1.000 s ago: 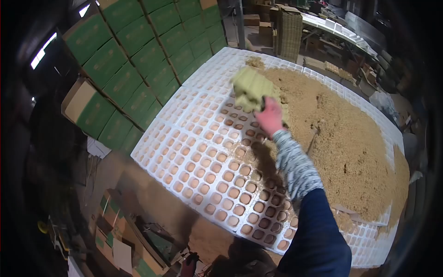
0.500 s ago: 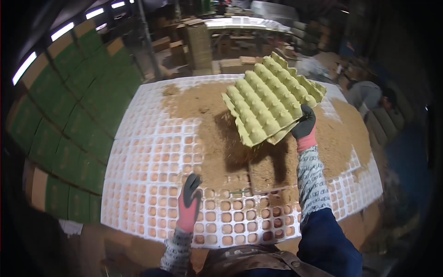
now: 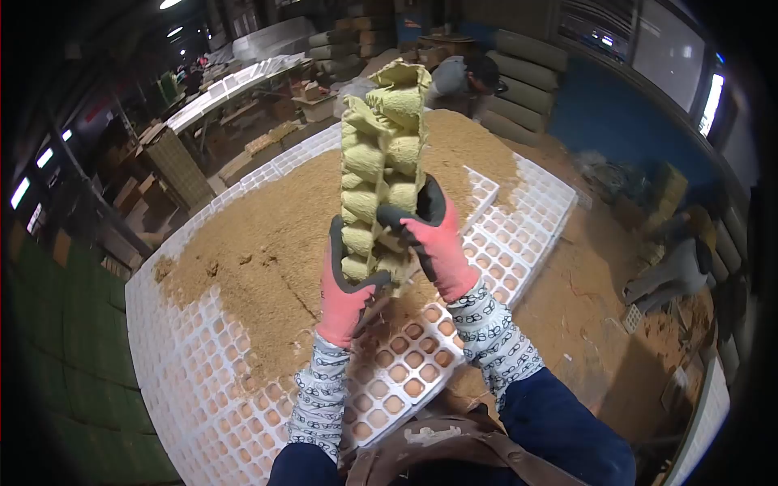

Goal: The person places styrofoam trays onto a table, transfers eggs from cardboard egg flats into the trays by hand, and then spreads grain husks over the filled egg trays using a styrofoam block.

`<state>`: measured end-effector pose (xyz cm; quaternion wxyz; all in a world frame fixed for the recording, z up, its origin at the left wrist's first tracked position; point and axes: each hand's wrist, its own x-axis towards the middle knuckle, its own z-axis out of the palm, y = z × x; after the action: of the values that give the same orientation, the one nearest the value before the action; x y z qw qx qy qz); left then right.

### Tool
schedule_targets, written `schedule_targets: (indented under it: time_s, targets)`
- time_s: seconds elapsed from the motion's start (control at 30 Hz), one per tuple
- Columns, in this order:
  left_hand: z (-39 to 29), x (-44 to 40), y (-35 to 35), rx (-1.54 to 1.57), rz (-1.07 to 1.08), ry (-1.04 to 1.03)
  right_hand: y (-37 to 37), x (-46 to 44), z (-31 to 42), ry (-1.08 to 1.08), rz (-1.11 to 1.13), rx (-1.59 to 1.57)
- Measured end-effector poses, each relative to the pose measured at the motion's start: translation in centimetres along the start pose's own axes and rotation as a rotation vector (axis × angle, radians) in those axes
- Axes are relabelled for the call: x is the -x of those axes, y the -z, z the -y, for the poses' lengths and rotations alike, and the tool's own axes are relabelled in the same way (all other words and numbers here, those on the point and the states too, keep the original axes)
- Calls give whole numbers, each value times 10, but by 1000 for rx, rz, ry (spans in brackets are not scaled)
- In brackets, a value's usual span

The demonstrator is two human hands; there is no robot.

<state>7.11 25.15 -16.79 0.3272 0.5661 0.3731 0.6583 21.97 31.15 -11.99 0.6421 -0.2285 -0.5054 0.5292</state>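
Note:
Both my hands, in pink gloves with dark fingers, hold yellow-green egg cartons (image 3: 362, 174) upright above the table. My left hand (image 3: 348, 292) grips the lower left edge, and my right hand (image 3: 433, 235) grips the lower right side. The cartons look folded or pressed together, with their bumps facing me. Beneath them, a heap of brown grainy material (image 3: 275, 227) covers much of the white trays (image 3: 219, 409). Round brownish items (image 3: 414, 359) sit in the tray cells near me.
Another person (image 3: 454, 78) bends down beyond the table's far edge, beside stacked sacks (image 3: 519, 89). Green boxes (image 3: 73, 340) stand on the left. At the right, a grey sack-like bundle (image 3: 673, 275) lies on the brown floor. A long white-topped table (image 3: 235, 85) stands behind.
The view has swung right. My left hand has risen from over the trays and taken hold of the cartons, which my right hand has turned from a wide tilt to a narrow, upright position.

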Motion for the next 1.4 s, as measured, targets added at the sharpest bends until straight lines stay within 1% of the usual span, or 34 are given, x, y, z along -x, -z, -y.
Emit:
schedule_targets:
  time_s: [0.03, 0.07, 0.1, 0.17, 0.23, 0.27, 0.3, 0.37, 0.4, 0.47, 0.5, 0.53, 0.57, 0.6, 0.63, 0.67, 0.7, 0.73, 0.77, 0.83, 0.9, 0.93, 0.97, 1.0, 1.03, 1.07, 1.1, 1.13, 1.17, 1.23, 1.3, 1.33, 1.4]
  targets:
    - [-8, -1, -19, 72, -10, 55, 16, 3, 10, 84, -78, 84]
    - [-15, 0, -34, 145, -29, 111, 24, 14, 43, -145, -163, -91]
    - [-8, 1, -51, 138, -25, 86, 46, 19, 53, -12, -230, -86]
    - [9, 5, -86, 105, -30, 61, 99, 31, 82, -68, -72, 6]
    - [28, 20, -139, 47, -14, 66, 145, 52, 80, -5, -146, 212]
    - [40, 30, -171, 68, -2, 71, 164, 66, 74, 24, -193, 494]
    - [46, 44, -198, 195, 23, 148, 180, 80, 66, 95, -208, 801]
    - [57, 74, -258, 448, 77, 341, 221, 100, 65, 51, -154, 653]
    - [65, 83, -285, 427, 84, 399, 249, 109, 63, 35, -199, 667]
    - [78, 106, -330, 254, 172, 392, 300, 127, 62, -4, -283, 698]
    - [86, 119, -350, 177, 213, 383, 316, 137, 69, -32, -364, 700]
    - [100, 131, -366, 228, 183, 349, 324, 146, 73, -53, -442, 709]
    - [100, 140, -380, 328, 227, 455, 337, 153, 79, -69, -520, 720]
    - [98, 143, -397, 305, 292, 491, 357, 158, 78, -56, -549, 771]
    - [98, 147, -413, 274, 352, 525, 377, 164, 83, -62, -594, 745]
    - [99, 154, -428, 201, 405, 397, 393, 167, 90, -65, -637, 712]
    - [88, 158, -440, 243, 443, 444, 407, 168, 93, -62, -680, 673]
    - [94, 161, -454, 219, 447, 455, 425, 173, 90, -77, -659, 691]
    - [102, 166, -461, 199, 449, 470, 430, 173, 91, -61, -668, 773]
    - [120, 164, -473, 144, 559, 447, 443, 178, 96, -58, -681, 947]
    - [137, 156, -488, 93, 664, 413, 462, 178, 85, -160, -723, 774]
    - [133, 153, -497, 246, 666, 533, 477, 178, 74, -203, -744, 700]
    - [154, 153, -504, 299, 688, 587, 492, 177, 62, -245, -763, 626]
    - [188, 156, -507, 356, 710, 640, 513, 185, 56, -49, -484, 1242]
    - [209, 155, -515, 415, 732, 693, 525, 185, 61, -232, -574, 834]
    - [195, 142, -533, 428, 740, 765, 537, 179, 71, -386, -646, 416]
    - [210, 138, -545, 489, 720, 879, 550, 174, 80, -513, -697, -14]
    - [234, 136, -557, 543, 699, 995, 584, 190, 46, -382, -718, 68]
    - [248, 131, -566, 589, 673, 1114, 591, 195, 56, -429, -801, 143]
    - [261, 114, -591, 828, 598, 1286, 609, 200, 86, -520, -960, 305]
    - [256, 87, -619, 966, 551, 1612, 647, 236, 68, -549, -1113, 262]
    - [268, 84, -628, 973, 568, 1637, 649, 244, 79, -576, -1179, -115]
    - [360, 115, -638, 796, 592, 1367, 695, 314, 14, -607, -850, 127]
